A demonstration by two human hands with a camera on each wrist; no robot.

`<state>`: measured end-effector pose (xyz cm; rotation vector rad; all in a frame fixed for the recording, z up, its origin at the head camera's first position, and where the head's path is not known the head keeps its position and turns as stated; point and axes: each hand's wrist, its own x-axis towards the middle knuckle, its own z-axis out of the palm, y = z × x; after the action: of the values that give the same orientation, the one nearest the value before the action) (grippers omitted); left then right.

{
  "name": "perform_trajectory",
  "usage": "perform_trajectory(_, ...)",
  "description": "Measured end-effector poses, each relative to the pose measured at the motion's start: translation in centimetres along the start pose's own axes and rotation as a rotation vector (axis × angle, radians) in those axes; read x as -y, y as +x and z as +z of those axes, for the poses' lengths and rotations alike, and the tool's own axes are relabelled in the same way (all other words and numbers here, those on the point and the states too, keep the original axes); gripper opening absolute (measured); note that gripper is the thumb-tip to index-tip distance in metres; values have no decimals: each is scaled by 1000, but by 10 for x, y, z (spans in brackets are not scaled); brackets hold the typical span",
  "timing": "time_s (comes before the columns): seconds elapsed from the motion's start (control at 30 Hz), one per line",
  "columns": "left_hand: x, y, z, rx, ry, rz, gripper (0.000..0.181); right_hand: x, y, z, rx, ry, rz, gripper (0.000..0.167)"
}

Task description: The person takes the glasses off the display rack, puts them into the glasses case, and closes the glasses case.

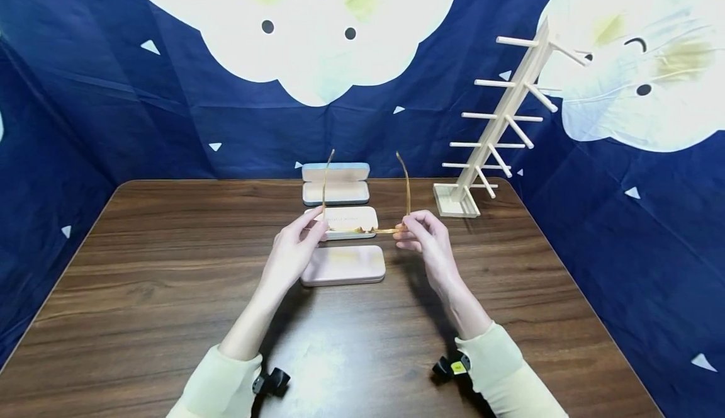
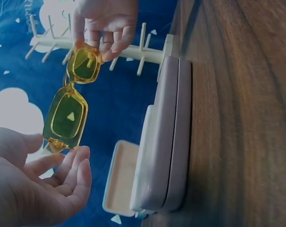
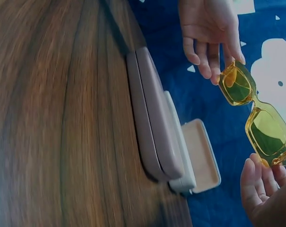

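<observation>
A pair of yellow see-through sunglasses (image 2: 65,118) is held above the table between both hands, its temples unfolded and pointing away from me. My left hand (image 1: 294,245) pinches the frame at the left hinge corner. At the opposite hinge, my right hand (image 1: 427,242) grips it with thumb and fingers. Below and behind the sunglasses lie three glasses cases in a row: a closed pale pink case (image 1: 343,265) nearest me, a white case (image 1: 351,218) in the middle, partly hidden by the glasses and left hand, and an open blue-edged case (image 1: 335,191) at the back.
A wooden rack (image 1: 498,125) with several pegs stands on the table's back right corner. The brown wooden table (image 1: 170,292) ends at a blue cloth backdrop (image 1: 170,116) with white cloud shapes. Dark camera mounts (image 1: 273,381) sit at the wrists.
</observation>
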<state>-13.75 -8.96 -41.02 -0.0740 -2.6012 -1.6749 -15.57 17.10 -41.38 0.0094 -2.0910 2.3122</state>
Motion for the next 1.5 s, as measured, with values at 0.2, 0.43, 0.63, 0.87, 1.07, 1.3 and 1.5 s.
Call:
perform_trajectory(0.2, 7, -12, -6, -39, 2, -13, 60, -1, -7, 13, -3, -4, -8, 5)
perform_trajectory(0.43, 12, -19, -6, -48, 6, 15, 56, -5, -12, 18, -13, -24, -16, 10)
perform_trajectory(0.63, 12, -21, -9, -37, 18, 63, 51, -4, -14, 17, -4, -17, -23, 12)
perform_trajectory(0.87, 12, -23, -14, -16, 67, 88, 48, -3, -14, 18, 9, -15, -34, 24)
perform_trajectory(1.07, 12, -26, -14, -24, 80, 110, 40, -6, -13, 20, 20, -51, -51, 31)
perform_trajectory(1.3, 10, -25, -10, -59, 77, 108, 34, -5, -14, 22, 1, -103, -74, 33)
perform_trajectory(1.5, 8, -23, -8, -117, 69, 96, 28, -6, -15, 24, -1, -143, -72, 42)
